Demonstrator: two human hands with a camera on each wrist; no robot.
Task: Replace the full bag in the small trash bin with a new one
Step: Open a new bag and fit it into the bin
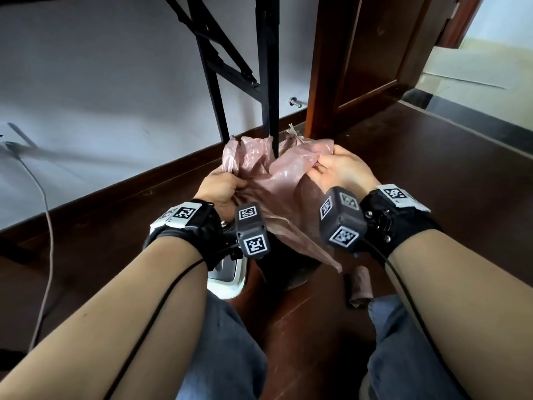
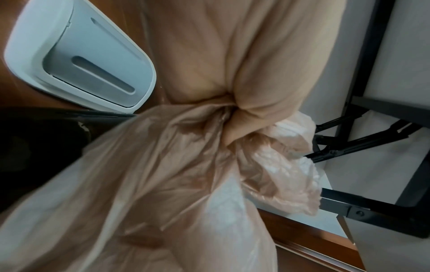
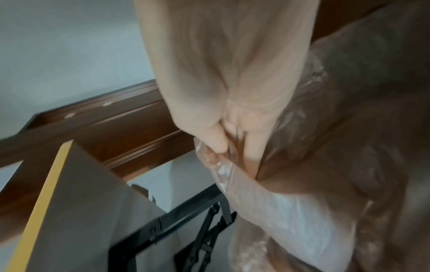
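Note:
A thin pink translucent trash bag (image 1: 277, 180) is held up between both hands over the floor. My left hand (image 1: 226, 187) grips a bunched part of its edge in a fist. My right hand (image 1: 327, 168) pinches the opposite edge between thumb and fingers. In the left wrist view the fist (image 2: 246, 103) closes round gathered film (image 2: 163, 174). The right wrist view shows fingertips (image 3: 221, 143) pinching the bag (image 3: 314, 184). The dark small bin (image 1: 291, 272) stands under the hanging bag, mostly hidden. A knotted pink bag top (image 1: 292, 133) shows behind, by the table leg.
The bin's white lid (image 1: 227, 284) lies on the brown floor left of the bin, also in the left wrist view (image 2: 76, 60). A roll of bags (image 1: 359, 287) lies to the right. Black folding-table legs (image 1: 271, 82) and a wooden door frame (image 1: 320, 82) stand just beyond. A cable (image 1: 49, 226) trails at left.

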